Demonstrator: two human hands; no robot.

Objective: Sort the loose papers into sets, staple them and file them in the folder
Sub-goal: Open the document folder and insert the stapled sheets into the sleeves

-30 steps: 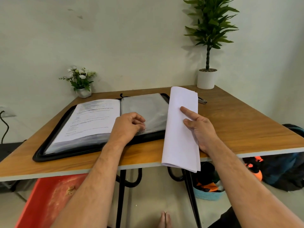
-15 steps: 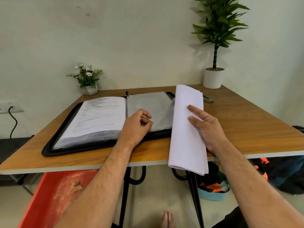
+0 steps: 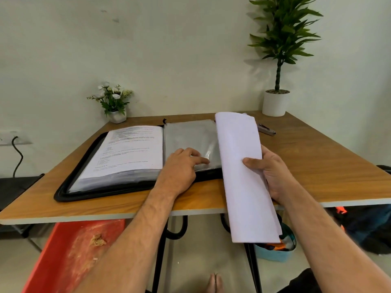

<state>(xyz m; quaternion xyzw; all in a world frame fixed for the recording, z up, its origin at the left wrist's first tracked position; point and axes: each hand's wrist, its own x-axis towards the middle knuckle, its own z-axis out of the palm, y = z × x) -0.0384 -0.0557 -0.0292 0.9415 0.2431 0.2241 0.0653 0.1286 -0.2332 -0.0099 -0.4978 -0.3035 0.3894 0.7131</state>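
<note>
A black zip folder (image 3: 69, 187) lies open on the wooden table (image 3: 317, 166). Its left side shows a printed page (image 3: 131, 149); its right side shows an empty clear sleeve (image 3: 190, 136). My left hand (image 3: 182, 168) rests on the near edge of that sleeve, fingers touching the plastic. My right hand (image 3: 268, 172) grips a curled set of white papers (image 3: 243, 176), thumb on top and fingers underneath. The set stands lengthwise beside the folder's right edge and hangs past the table's front edge. A stapler (image 3: 266, 130) lies behind the papers.
A small flower pot (image 3: 117, 116) stands at the back left of the table, and a tall plant in a white pot (image 3: 275, 102) at the back right. Under the table are a red bin (image 3: 69, 256), a blue basket (image 3: 275, 252) and my feet (image 3: 213, 284).
My right hand has turned from pressing on top of the papers to gripping them with the thumb over the edge. My left hand's fingers have uncurled onto the clear sleeve.
</note>
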